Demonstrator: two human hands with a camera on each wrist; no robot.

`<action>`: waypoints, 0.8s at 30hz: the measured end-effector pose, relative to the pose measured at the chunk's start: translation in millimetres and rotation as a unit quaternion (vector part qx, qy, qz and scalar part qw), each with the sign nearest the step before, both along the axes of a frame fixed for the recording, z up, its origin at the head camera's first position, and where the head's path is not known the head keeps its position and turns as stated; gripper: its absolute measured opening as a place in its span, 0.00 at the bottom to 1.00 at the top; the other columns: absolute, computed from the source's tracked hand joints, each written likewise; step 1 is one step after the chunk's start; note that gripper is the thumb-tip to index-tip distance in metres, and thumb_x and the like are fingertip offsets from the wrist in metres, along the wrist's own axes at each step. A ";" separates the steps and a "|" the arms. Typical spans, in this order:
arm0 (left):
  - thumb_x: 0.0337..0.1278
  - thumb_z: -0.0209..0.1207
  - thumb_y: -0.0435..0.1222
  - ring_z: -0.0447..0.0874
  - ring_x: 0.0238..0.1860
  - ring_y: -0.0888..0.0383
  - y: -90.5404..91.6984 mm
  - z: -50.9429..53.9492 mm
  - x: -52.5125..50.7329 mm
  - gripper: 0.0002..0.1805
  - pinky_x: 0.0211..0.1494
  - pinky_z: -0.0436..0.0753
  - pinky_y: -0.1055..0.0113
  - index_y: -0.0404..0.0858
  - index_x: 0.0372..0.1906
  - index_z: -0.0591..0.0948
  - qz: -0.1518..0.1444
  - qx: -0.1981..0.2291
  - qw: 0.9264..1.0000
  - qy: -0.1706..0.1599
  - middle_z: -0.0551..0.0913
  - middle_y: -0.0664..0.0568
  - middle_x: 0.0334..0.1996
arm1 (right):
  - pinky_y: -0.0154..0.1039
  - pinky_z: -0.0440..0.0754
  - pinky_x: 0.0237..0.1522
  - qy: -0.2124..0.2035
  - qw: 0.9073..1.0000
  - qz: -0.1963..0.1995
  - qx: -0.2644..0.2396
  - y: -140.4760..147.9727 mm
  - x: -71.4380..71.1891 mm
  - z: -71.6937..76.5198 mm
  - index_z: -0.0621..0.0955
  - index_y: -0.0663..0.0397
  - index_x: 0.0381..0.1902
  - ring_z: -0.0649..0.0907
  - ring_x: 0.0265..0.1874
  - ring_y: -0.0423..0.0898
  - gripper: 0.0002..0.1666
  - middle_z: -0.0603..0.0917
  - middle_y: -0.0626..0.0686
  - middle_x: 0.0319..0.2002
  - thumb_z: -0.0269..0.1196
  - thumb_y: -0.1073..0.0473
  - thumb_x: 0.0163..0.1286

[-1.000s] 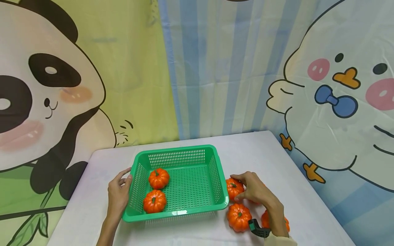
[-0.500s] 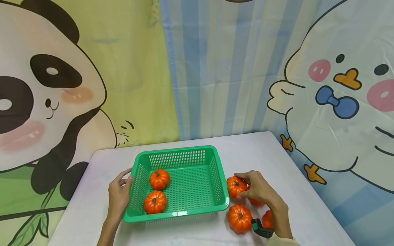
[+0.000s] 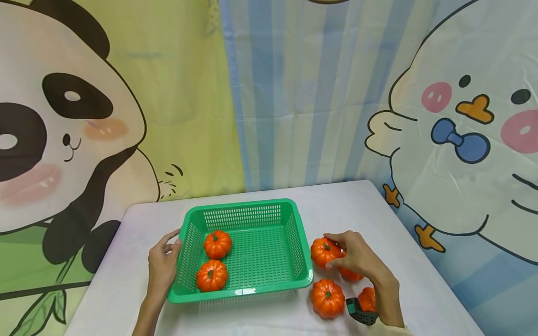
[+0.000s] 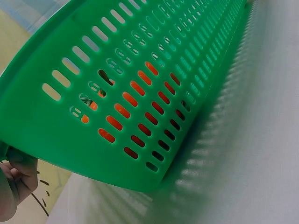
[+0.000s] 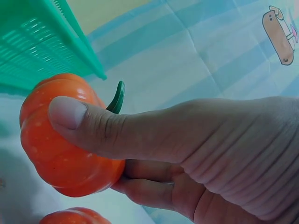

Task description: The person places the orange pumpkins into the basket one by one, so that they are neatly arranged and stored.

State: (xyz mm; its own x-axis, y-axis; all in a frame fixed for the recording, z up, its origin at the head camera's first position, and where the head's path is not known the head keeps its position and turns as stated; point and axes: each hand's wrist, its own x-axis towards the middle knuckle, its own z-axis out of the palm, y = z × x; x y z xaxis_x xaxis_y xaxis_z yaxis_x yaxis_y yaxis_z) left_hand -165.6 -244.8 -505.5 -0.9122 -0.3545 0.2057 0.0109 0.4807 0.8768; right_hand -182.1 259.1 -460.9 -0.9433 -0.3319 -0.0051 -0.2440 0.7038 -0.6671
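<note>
My left hand (image 3: 161, 268) holds the left rim of a green plastic basket (image 3: 239, 293), its fingers bent at the edge in the left wrist view. Two orange toy pumpkins with green stems lie in the basket's left part, one far (image 3: 217, 244) and one near (image 3: 212, 276). Just beyond the basket's right side, my right hand (image 3: 361, 256) grips another orange pumpkin (image 3: 321, 254) between thumb and fingers. The right wrist view shows the thumb (image 5: 88, 123) across this pumpkin's side, below its green stem. Whether it touches the table cannot be told.
More pumpkins lie on the white table (image 3: 260, 322): one partly under my right hand (image 3: 350, 274), one nearer the front (image 3: 328, 298), and one partly hidden by the wrist strap (image 3: 367, 298). A cartoon-printed curtain (image 3: 286, 102) hangs behind the table.
My right hand has shifted a little to the right and away from me, and the pumpkin in its grip has moved with it, off the basket's side. My left hand and the basket stay put.
</note>
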 end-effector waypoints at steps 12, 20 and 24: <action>0.85 0.56 0.36 0.85 0.19 0.69 -0.1 -0.5 -0.7 0.21 0.24 0.81 0.70 0.34 0.72 0.81 -0.003 -0.002 1.000 0.001 0.91 0.31 0.36 | 0.61 0.86 0.64 0.015 1.000 0.001 0.011 2.4 2.1 8.0 0.83 0.63 0.70 0.88 0.60 0.55 0.45 0.90 0.57 0.62 0.86 0.58 0.56; 0.85 0.55 0.37 0.86 0.19 0.68 -0.6 -0.8 -0.3 0.21 0.24 0.82 0.70 0.34 0.72 0.81 -0.004 0.001 1.000 -0.001 0.91 0.30 0.36 | 0.65 0.84 0.65 0.025 0.999 -0.002 0.023 3.0 5.0 17.4 0.83 0.62 0.70 0.87 0.59 0.55 0.46 0.91 0.56 0.61 0.86 0.55 0.56; 0.85 0.56 0.36 0.86 0.19 0.67 -0.6 -0.3 0.2 0.21 0.24 0.82 0.69 0.33 0.72 0.80 -0.004 0.001 1.000 -0.002 0.91 0.31 0.36 | 0.66 0.84 0.64 0.028 0.999 -0.002 0.026 3.1 6.4 22.6 0.83 0.62 0.70 0.86 0.59 0.54 0.46 0.91 0.56 0.61 0.86 0.54 0.56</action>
State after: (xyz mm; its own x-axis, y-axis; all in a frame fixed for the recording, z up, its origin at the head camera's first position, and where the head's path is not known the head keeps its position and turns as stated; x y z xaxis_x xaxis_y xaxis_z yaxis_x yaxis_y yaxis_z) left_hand -165.3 -245.4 -505.8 -0.9159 -0.3474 0.2009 0.0107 0.4794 0.8775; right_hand -175.7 262.2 -438.2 -0.9436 -0.3295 0.0311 -0.2780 0.7380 -0.6149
